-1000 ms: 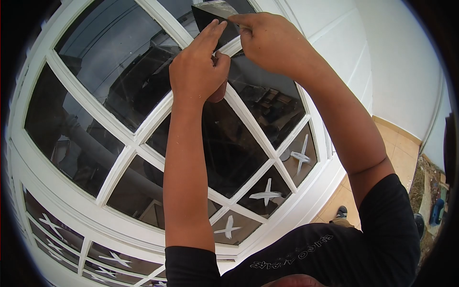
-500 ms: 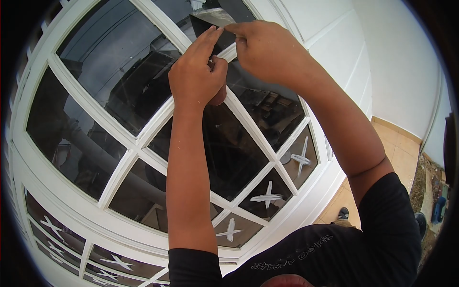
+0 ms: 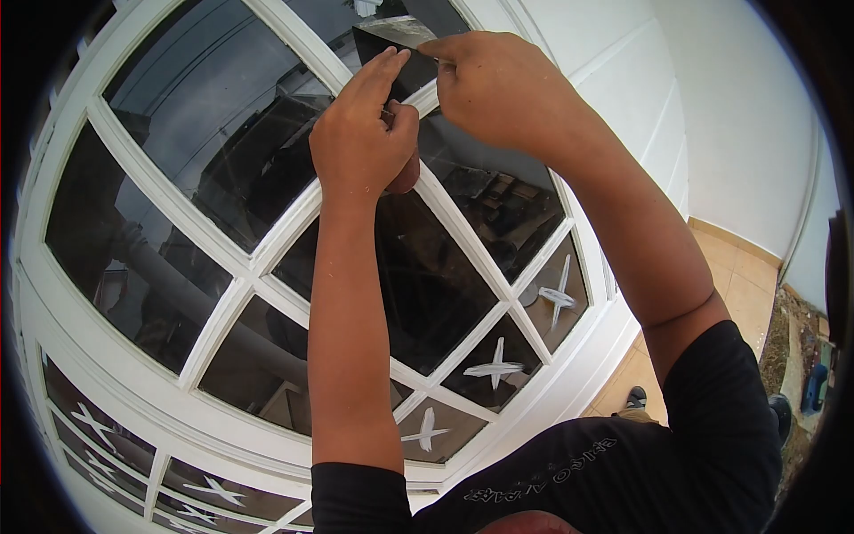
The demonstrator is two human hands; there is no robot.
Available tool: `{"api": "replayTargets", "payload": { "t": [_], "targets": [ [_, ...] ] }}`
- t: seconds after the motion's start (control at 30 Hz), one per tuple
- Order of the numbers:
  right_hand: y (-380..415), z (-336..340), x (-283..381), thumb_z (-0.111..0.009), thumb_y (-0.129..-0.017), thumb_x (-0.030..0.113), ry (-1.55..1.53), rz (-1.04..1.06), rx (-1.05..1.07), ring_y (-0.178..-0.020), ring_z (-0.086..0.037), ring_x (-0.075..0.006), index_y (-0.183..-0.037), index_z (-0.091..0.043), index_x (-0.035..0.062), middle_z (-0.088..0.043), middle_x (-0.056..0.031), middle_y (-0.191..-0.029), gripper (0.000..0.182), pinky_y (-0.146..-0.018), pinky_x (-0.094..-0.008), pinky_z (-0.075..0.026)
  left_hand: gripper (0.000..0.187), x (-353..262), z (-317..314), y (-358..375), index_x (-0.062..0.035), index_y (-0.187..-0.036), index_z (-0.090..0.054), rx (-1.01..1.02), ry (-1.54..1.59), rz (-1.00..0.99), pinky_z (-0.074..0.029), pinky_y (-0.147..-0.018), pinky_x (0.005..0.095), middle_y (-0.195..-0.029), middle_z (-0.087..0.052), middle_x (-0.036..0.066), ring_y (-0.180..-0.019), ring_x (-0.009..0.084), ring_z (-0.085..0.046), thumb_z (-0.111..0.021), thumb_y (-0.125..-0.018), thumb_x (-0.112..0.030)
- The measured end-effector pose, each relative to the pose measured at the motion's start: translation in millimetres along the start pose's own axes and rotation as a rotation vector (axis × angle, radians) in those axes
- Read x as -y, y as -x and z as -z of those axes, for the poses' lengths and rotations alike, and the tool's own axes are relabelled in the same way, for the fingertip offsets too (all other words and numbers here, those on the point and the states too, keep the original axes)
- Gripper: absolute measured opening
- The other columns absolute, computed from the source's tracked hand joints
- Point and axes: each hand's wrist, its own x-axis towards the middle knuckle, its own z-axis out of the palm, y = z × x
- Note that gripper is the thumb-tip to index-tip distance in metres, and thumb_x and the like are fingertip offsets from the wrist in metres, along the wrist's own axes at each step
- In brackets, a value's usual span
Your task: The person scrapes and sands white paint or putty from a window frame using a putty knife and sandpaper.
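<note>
White-painted, moulded window frame (image 3: 252, 269) around smooth, reflective glass panes (image 3: 436, 285). Left hand (image 3: 360, 138), fingers straight and together, and right hand (image 3: 498, 93), forefinger near thumb, lie side by side at an upper pane (image 3: 400, 32); whether either grip holds anything cannot be told.

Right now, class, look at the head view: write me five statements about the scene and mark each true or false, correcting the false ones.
1. White crosses mark some of the glass panes. True.
2. The frame around the panes is black. False: it is white.
3. The right hand's index finger is close to the fingers of the left hand. True.
4. Black sleeves cover both forearms down to the wrists. False: the forearms are bare.
5. A shoe can be seen on the tan floor. True.
</note>
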Motion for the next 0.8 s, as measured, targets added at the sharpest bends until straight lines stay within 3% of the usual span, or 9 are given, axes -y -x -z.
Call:
{"api": "replayTargets", "payload": {
  "t": [0.6, 0.67, 0.7, 0.77, 0.8],
  "targets": [
    [-7.3, -1.8, 0.5, -0.065, -0.08, 0.014, 0.058, 0.03, -0.047, -0.084, -0.077, -0.0347, -0.104, -0.078, 0.004, -0.076, -0.0206, -0.091, 0.029, -0.081, -0.0424, -0.062, 0.054, -0.8, 1.1, -0.4, -0.0254, -0.13, -0.071, 0.025, -0.018, 0.017, -0.061, -0.083, 0.0356, -0.133, -0.07, -0.003, -0.093, 0.0214, -0.075, -0.062, -0.079, -0.009],
    [-3.1, 11.7, 9.4, -0.054, -0.092, 0.015, 0.069, -0.024, 0.076, -0.085, -0.073, -0.0399, -0.119, -0.075, -0.0004, -0.075, -0.025, -0.1, 0.037, -0.085, -0.0443, -0.059, 0.054, 1.2, 0.5, -0.8, -0.0255, -0.13, -0.071, 0.0, 0.001, -0.002, -0.061, -0.083, 0.0359, -0.134, -0.07, -0.003, -0.093, 0.0211, -0.075, -0.062, -0.079, -0.01],
    [-5.1, 9.2, 8.0, -0.054, -0.092, 0.015, 0.07, -0.02, 0.078, -0.085, -0.073, -0.0399, -0.119, -0.075, -0.0004, -0.075, -0.025, -0.1, 0.037, -0.085, -0.0443, -0.059, 0.054, 1.2, 0.3, -0.6, -0.0255, -0.13, -0.071, -0.003, 0.0, 0.002, -0.061, -0.083, 0.0359, -0.134, -0.07, -0.003, -0.093, 0.0211, -0.075, -0.062, -0.079, -0.01],
    [-6.6, 1.5, 4.5, -0.064, -0.081, 0.015, 0.029, -0.038, 0.017, -0.083, -0.077, -0.0343, -0.1, -0.078, 0.004, -0.076, -0.0198, -0.089, 0.027, -0.08, -0.0429, -0.062, 0.055, -0.3, 0.8, -0.4, -0.0256, -0.131, -0.07, 0.022, -0.035, -0.004, -0.061, -0.083, 0.0362, -0.134, -0.07, -0.003, -0.093, 0.0214, -0.075, -0.062, -0.079, -0.01],
    [-3.9, 0.1, 3.5, -0.064, -0.081, 0.015, 0.026, -0.044, 0.014, -0.083, -0.077, -0.0343, -0.1, -0.078, 0.004, -0.076, -0.0198, -0.089, 0.027, -0.08, -0.0429, -0.062, 0.055, -0.2, 1.2, -0.8, -0.0256, -0.131, -0.07, 0.026, -0.035, -0.008, -0.061, -0.083, 0.0362, -0.134, -0.07, -0.003, -0.093, 0.0214, -0.075, -0.062, -0.079, -0.01]
  ]
}}
